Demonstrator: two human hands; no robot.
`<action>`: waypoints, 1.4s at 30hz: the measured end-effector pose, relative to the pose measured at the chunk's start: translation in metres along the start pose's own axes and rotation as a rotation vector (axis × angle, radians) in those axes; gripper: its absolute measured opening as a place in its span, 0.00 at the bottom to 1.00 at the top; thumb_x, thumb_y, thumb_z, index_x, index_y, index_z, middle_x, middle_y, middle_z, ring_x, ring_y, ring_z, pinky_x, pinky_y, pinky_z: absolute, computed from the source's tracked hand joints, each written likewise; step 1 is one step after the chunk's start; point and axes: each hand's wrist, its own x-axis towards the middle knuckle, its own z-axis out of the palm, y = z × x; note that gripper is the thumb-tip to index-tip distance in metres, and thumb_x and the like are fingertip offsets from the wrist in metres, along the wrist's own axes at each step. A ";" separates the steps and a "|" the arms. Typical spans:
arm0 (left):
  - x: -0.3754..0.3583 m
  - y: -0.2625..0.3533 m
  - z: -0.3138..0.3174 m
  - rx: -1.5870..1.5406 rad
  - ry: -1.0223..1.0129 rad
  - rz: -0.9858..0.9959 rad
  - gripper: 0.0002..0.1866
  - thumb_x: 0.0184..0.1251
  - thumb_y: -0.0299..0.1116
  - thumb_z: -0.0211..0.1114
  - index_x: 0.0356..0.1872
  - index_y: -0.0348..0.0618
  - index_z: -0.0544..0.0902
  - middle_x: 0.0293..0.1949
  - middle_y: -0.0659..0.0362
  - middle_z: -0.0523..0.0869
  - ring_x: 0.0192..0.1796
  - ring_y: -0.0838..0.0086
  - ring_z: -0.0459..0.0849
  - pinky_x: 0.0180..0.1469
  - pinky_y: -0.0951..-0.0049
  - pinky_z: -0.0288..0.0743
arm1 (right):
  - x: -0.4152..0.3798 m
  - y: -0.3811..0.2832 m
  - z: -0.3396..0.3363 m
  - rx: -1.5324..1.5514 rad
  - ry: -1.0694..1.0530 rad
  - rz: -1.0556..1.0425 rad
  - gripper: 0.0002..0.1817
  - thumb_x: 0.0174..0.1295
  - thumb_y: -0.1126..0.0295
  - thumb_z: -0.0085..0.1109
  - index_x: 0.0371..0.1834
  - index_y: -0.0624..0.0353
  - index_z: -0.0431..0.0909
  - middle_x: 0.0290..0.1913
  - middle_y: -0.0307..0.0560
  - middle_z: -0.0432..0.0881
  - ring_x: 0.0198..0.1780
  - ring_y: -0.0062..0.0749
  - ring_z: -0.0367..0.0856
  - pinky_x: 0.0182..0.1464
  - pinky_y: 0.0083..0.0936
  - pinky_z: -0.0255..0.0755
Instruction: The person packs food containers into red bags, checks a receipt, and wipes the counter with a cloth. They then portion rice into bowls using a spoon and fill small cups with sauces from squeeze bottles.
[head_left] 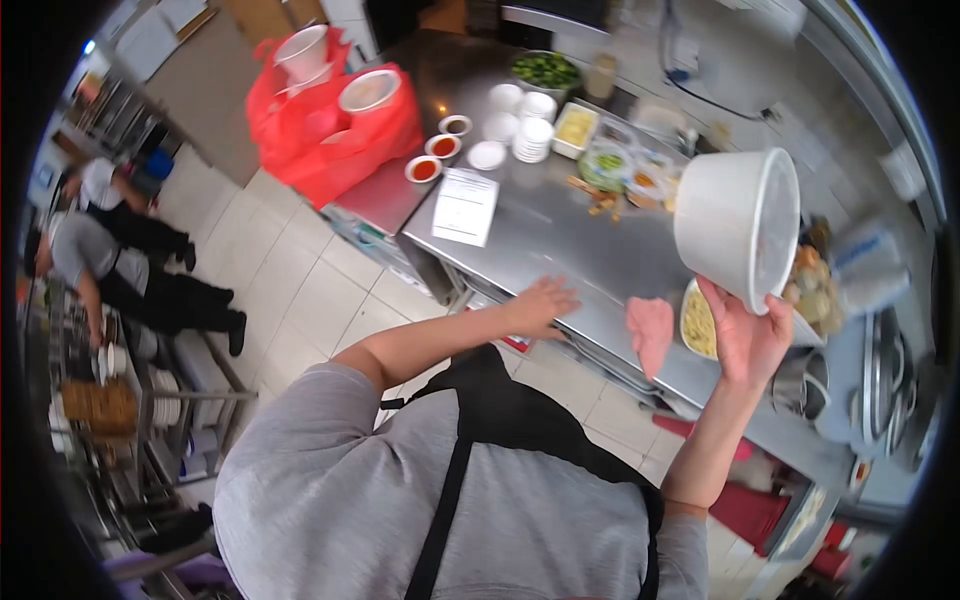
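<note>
My right hand (742, 335) is raised over the right part of the steel counter, its fingers gripping the rim of a large white takeaway bowl (712, 225). The bowl is tipped on its side, and a clear lid appears to cover its mouth. My left hand (543, 306) hovers at the counter's front edge with its fingers spread and nothing in them. Right of it lies a pink cloth (650, 335). Beside the cloth, a container of pale yellow food (698, 322) sits partly behind my right hand.
A red plastic bag (330, 165) with white bowls stands at the left, near small sauce cups (443, 146) and a printed slip (465, 207). Stacked white cups (533, 139) and topping tubs (607, 165) line the back. Two people (110, 255) work far left.
</note>
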 end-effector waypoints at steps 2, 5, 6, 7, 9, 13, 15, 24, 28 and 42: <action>-0.016 0.009 -0.073 -0.197 0.192 0.057 0.30 0.51 0.46 0.63 0.56 0.46 0.69 0.59 0.50 0.67 0.65 0.59 0.59 0.64 0.55 0.52 | 0.039 0.035 0.017 -0.032 -0.068 0.072 0.33 0.50 0.71 0.47 0.62 0.68 0.53 0.63 0.62 0.57 0.64 0.57 0.55 0.64 0.57 0.49; -0.069 -0.039 -0.208 -0.456 0.602 -0.352 0.21 0.50 0.42 0.65 0.45 0.46 0.77 0.53 0.52 0.73 0.57 0.58 0.68 0.59 0.57 0.59 | 0.092 0.091 0.053 -0.076 -0.114 0.156 0.33 0.50 0.70 0.47 0.62 0.67 0.53 0.62 0.61 0.59 0.63 0.57 0.56 0.64 0.57 0.49; -0.086 -0.082 -0.229 0.010 0.813 -0.437 0.17 0.48 0.40 0.67 0.40 0.48 0.80 0.52 0.52 0.73 0.55 0.56 0.69 0.56 0.54 0.60 | 0.110 0.112 0.067 -0.091 -0.145 0.183 0.33 0.50 0.69 0.47 0.62 0.67 0.53 0.62 0.61 0.60 0.63 0.57 0.57 0.64 0.57 0.50; -0.108 -0.116 -0.257 0.183 0.783 -0.600 0.14 0.46 0.42 0.68 0.35 0.49 0.82 0.54 0.51 0.71 0.56 0.52 0.67 0.58 0.53 0.58 | 0.128 0.137 0.082 -0.098 -0.188 0.200 0.33 0.50 0.69 0.47 0.62 0.67 0.53 0.61 0.61 0.60 0.62 0.57 0.58 0.63 0.57 0.51; -0.148 -0.185 -0.279 0.605 0.735 -0.968 0.15 0.46 0.46 0.68 0.35 0.53 0.84 0.59 0.50 0.66 0.59 0.48 0.63 0.60 0.49 0.54 | 0.170 0.194 0.109 -0.112 -0.253 0.248 0.32 0.50 0.69 0.47 0.60 0.68 0.54 0.60 0.62 0.61 0.61 0.57 0.60 0.62 0.55 0.54; -0.226 -0.313 -0.259 0.202 0.530 -1.361 0.18 0.47 0.44 0.65 0.42 0.56 0.82 0.55 0.48 0.71 0.57 0.51 0.69 0.56 0.54 0.64 | 0.250 0.332 0.144 -0.109 -0.291 0.391 0.28 0.50 0.69 0.49 0.55 0.68 0.58 0.56 0.61 0.64 0.57 0.53 0.65 0.60 0.52 0.59; -0.247 -0.343 -0.253 0.014 0.479 -1.391 0.19 0.47 0.41 0.65 0.44 0.55 0.81 0.54 0.48 0.72 0.56 0.53 0.72 0.55 0.59 0.67 | 0.277 0.400 0.162 -0.057 -0.311 0.468 0.27 0.50 0.68 0.49 0.54 0.68 0.59 0.54 0.59 0.66 0.55 0.52 0.66 0.59 0.50 0.61; -0.272 -0.380 -0.265 -0.336 0.838 -1.076 0.26 0.43 0.25 0.58 0.51 0.32 0.73 0.47 0.43 0.78 0.51 0.57 0.77 0.53 0.68 0.68 | 0.325 0.575 0.107 -0.414 -0.246 0.664 0.21 0.53 0.76 0.47 0.53 0.61 0.64 0.44 0.45 0.74 0.46 0.29 0.74 0.45 0.27 0.70; -0.253 -0.345 -0.279 -0.198 0.794 -0.908 0.23 0.46 0.23 0.58 0.49 0.42 0.77 0.53 0.43 0.74 0.57 0.58 0.72 0.56 0.67 0.65 | 0.346 0.561 0.113 -0.847 -0.327 0.665 0.21 0.55 0.77 0.47 0.54 0.54 0.66 0.44 0.42 0.75 0.39 0.21 0.74 0.40 0.20 0.70; -0.139 -0.189 -0.133 -0.800 0.491 -0.496 0.20 0.47 0.35 0.69 0.41 0.34 0.79 0.37 0.52 0.81 0.36 0.68 0.78 0.37 0.75 0.72 | 0.176 0.256 -0.015 -1.175 0.188 0.424 0.24 0.53 0.57 0.61 0.49 0.60 0.74 0.36 0.40 0.78 0.22 0.16 0.73 0.20 0.12 0.65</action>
